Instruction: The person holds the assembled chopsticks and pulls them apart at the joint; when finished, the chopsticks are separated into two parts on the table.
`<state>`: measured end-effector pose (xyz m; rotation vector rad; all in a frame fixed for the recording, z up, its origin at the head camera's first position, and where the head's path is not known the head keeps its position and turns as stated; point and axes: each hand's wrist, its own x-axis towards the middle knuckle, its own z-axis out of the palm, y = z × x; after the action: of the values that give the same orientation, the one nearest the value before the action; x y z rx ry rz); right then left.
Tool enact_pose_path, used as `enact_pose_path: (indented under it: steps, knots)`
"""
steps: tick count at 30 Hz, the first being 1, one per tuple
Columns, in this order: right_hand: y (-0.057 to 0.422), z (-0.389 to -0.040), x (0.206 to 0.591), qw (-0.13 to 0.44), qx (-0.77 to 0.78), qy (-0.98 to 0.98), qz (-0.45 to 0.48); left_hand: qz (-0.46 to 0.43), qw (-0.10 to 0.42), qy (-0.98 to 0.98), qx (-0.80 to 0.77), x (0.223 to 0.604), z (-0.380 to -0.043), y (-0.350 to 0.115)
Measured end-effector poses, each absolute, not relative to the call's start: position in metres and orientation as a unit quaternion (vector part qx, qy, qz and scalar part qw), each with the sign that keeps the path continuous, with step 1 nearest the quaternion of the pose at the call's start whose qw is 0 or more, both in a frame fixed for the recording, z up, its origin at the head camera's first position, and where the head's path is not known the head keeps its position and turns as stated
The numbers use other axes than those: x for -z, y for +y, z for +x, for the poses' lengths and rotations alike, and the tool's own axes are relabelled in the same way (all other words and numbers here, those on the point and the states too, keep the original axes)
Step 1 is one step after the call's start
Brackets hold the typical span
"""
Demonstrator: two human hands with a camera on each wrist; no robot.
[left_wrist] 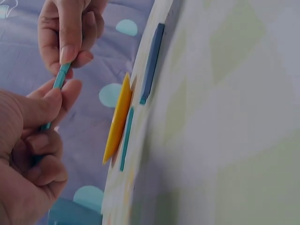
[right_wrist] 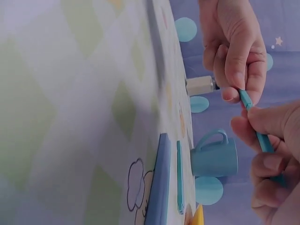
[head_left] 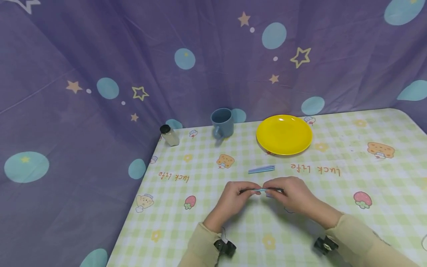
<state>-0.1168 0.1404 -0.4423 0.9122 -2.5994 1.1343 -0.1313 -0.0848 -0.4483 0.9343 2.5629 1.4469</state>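
Just above the table, both hands hold one slim teal stick (head_left: 260, 190) between them, with a joint-like step (right_wrist: 248, 106) along it. My left hand (head_left: 235, 196) pinches one end between thumb and forefinger, its other fingers curled. My right hand (head_left: 293, 193) pinches the other end in the same way, their fingertips almost meeting. Fingers hide much of the stick. Beyond the hands lie several thin blue sticks (head_left: 261, 169) side by side. In the left wrist view a longer grey-blue bar (left_wrist: 152, 65) lies on the cloth near a teal stick (left_wrist: 126, 138).
A yellow plate (head_left: 284, 135) stands at the back of the table, right of a blue mug (head_left: 222, 123). At the back left corner is a small jar (head_left: 171, 137) with a black lid. A checked cloth (head_left: 207, 174) covers the table, and a purple curtain (head_left: 213, 89) hangs behind it.
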Motion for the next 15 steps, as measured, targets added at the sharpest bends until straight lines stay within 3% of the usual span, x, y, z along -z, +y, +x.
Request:
enact_pose_path:
  steps: [15]
  knots:
    - [0.1450,-0.1173,0.4371,0.046,-0.389,-0.875,0.284,0.258,0.053,0.821,-0.506,0.4479,-0.1314,-0.0762]
